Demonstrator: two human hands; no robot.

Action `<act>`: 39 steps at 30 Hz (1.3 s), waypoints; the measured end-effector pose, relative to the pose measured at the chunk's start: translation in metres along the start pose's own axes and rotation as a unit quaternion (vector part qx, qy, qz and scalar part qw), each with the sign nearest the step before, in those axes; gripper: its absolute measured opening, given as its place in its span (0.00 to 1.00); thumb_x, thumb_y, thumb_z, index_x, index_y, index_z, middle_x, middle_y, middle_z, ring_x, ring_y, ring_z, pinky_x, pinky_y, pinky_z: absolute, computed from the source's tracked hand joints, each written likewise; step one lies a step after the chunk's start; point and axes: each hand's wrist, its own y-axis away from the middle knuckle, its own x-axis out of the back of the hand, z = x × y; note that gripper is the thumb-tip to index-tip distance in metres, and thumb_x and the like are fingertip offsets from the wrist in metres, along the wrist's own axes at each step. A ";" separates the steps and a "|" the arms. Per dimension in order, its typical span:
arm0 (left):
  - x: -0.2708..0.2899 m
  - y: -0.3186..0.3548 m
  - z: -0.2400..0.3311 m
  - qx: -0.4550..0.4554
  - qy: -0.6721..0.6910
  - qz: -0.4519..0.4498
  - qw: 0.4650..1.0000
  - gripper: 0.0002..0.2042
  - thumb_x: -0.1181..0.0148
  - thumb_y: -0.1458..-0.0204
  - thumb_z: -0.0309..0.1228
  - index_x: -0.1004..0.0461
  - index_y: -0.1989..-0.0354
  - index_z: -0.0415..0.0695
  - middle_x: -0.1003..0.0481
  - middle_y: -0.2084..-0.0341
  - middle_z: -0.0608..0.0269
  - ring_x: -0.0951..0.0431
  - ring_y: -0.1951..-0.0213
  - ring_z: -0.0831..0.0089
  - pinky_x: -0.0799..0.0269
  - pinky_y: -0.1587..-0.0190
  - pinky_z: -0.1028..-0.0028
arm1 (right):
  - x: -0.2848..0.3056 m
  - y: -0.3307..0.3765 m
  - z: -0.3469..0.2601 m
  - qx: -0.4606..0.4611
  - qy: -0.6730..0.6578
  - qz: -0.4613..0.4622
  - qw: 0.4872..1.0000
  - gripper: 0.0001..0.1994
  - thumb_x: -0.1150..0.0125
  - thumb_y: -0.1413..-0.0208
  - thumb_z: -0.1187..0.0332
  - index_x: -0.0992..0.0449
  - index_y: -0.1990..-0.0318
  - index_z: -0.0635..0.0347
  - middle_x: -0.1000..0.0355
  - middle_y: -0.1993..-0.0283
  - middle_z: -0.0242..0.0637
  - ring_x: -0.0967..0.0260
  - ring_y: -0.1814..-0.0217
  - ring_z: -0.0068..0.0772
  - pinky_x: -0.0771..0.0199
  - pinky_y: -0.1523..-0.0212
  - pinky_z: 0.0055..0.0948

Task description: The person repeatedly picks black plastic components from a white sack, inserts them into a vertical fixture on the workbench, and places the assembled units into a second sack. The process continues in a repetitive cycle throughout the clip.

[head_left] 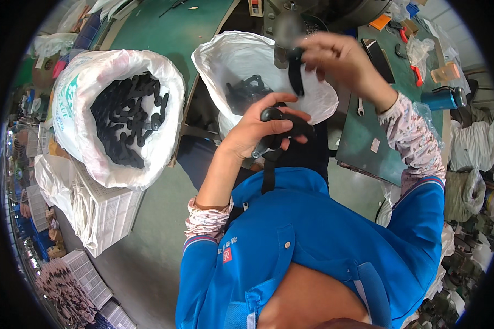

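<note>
My left hand [248, 130] is closed around a few black curved handles [297, 125], their rounded ends sticking out past the fingers. My right hand [343, 59], slightly blurred, grips one black curved handle [295, 75] at its upper end, close to a metal machine post [282, 34]. Both hands are over a white plastic-lined container [209, 57] with more black pieces [250, 90] at its bottom. To the left, a large white sack [173, 82] holds many similar black handles [129, 118].
White plastic crates [115, 216] stand below the sack. On the green bench [362, 143] at right lie a wrench [360, 107], a phone-like black slab [377, 60], red-handled tools [417, 75] and a blue bottle [442, 98]. A dark machine body [357, 13] rises at the back.
</note>
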 end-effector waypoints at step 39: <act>0.007 -0.011 -0.032 -0.113 0.108 0.203 0.966 0.09 0.45 0.43 0.27 0.29 0.57 0.37 0.25 0.63 0.59 0.23 0.62 0.71 0.26 0.60 0.75 | -0.060 0.046 0.040 0.193 0.202 0.063 0.958 0.11 0.42 0.50 0.75 0.31 0.58 0.66 0.31 0.57 0.50 0.31 0.58 0.51 0.28 0.62 0.35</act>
